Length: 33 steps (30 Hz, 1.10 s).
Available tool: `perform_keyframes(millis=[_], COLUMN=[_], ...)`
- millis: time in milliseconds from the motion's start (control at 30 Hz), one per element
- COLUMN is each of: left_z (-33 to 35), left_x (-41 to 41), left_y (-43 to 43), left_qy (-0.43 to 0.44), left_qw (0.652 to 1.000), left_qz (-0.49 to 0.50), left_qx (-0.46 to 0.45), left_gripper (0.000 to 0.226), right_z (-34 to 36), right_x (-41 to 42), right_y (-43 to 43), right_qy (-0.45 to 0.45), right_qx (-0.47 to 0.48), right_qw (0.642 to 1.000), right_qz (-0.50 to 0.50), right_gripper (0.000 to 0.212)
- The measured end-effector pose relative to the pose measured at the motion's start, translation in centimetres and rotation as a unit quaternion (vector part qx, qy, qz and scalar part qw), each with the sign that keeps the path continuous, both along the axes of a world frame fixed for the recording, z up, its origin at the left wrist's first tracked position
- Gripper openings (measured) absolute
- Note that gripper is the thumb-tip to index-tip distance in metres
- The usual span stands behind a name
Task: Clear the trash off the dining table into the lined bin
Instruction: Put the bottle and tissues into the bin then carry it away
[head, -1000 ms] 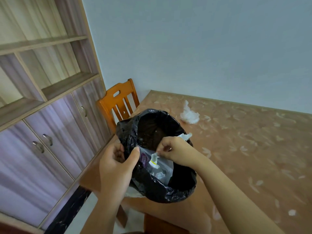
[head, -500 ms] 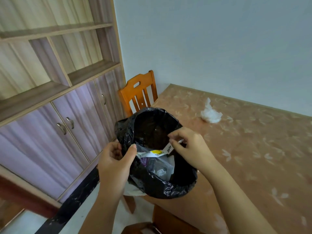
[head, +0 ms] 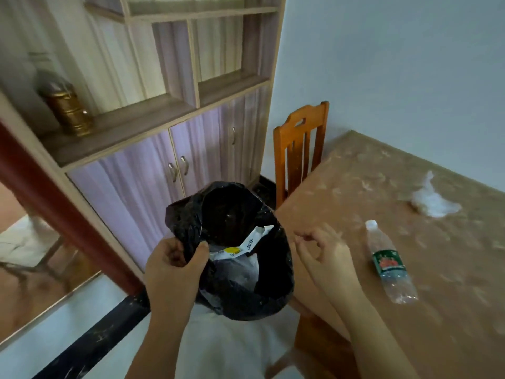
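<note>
The bin lined with a black bag [head: 270, 285] hangs at the table's left edge, and my left hand [head: 175, 266] grips its near rim. Inside lie a white wrapper with a yellow mark [head: 237, 248] and clear plastic. My right hand [head: 325, 255] hovers just right of the bin with fingers loosely apart and nothing in them. On the dining table [head: 451, 310] a plastic water bottle with a green label [head: 389, 262] lies on its side close to my right hand. A crumpled white tissue or plastic [head: 433, 201] rests farther back.
An orange wooden chair [head: 300, 149] stands at the table's far left end, and another chair [head: 322, 348] sits below my right arm. A cabinet with purple doors [head: 153, 192] and open shelves lines the left wall, holding a brass pot [head: 68, 108].
My right hand let go of the white wrapper, which now lies in the bin, and drew back to the right. The view swung left and down, bringing the bottle into sight.
</note>
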<state>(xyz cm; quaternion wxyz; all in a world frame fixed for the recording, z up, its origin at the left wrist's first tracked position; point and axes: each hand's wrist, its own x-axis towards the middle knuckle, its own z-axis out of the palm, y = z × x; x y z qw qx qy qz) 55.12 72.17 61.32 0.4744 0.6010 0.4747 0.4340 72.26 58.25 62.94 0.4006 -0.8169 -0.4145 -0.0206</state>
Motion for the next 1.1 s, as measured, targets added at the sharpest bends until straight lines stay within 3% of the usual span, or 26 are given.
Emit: perform_keyframes(millis=[233,467,867,1100], left_z=[-1.9,-2.4,-2.3,-0.8], left_x=[-5.7,-4.2,13.4,25.0], left_y=[9.1,13.8,14.9,12.5], left_qy=[0.044,0.052,-0.026,-0.055], left_qw=[0.999,0.997,0.974,0.934], left_qz=[-0.003,-0.044,-0.223,-0.350], left_qx=[0.015,0.021,0.034,0.044], left_gripper=[0.040,0.026,0.025,0.022], right_z=[-2.7,-3.8,-7.3,-9.4], right_x=[-4.7,-4.8,7.9,14.9], right_y=[7.6,10.4,5.8,-0.4], right_qy=[-0.001,0.003,0.059,0.091], right_qx=[-0.081,-0.120,-0.076,-0.046], right_qw=[0.996,0.991,0.958,0.901], right_qz=[-0.030,-0.066,-0.271,-0.423], right_gripper=[0.009,0.012,0.013,0.022])
